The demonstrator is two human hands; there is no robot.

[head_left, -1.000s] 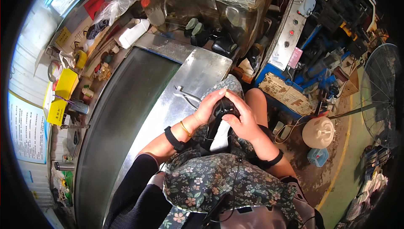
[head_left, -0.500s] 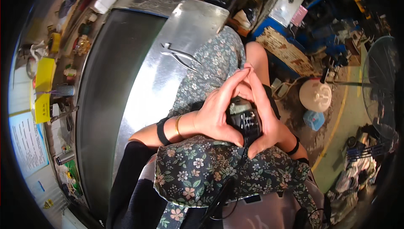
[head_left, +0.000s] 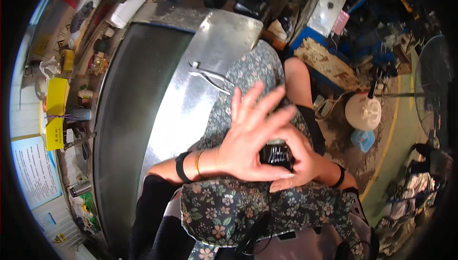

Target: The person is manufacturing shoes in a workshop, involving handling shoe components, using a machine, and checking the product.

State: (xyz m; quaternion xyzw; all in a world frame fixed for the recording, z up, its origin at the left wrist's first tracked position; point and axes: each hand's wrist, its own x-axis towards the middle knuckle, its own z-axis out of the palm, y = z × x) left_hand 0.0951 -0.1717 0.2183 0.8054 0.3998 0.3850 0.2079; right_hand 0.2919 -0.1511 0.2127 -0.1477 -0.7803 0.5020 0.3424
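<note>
My left hand (head_left: 245,140) is spread, its fingers fanned out and smeared by motion, its thumb reaching across to the right. Beside it my right hand (head_left: 305,162) curves round, thumb apart from the fingers, whose tips are hidden behind the left hand. The two thumbs meet or overlap low down. In the gap between the hands shows a shiny black object (head_left: 278,155); its kind I cannot make out, and neither hand visibly grips it. Steel pliers (head_left: 210,77) lie on the metal sheet (head_left: 171,102) left of my lap, their handles by the flowered apron (head_left: 257,64).
Left of the metal sheet runs a dark belt-like surface (head_left: 136,97), bordered by a cluttered ledge with a yellow box (head_left: 56,112). To the right, a cream plastic jug (head_left: 362,112) and a blue basket (head_left: 362,140) stand on the floor. A fan guard (head_left: 434,88) stands far right.
The fingertips, joined in a peak before, have come apart. My left hand has turned and fanned its fingers in front of the right; the thumbs have come together. The view has shifted slightly.
</note>
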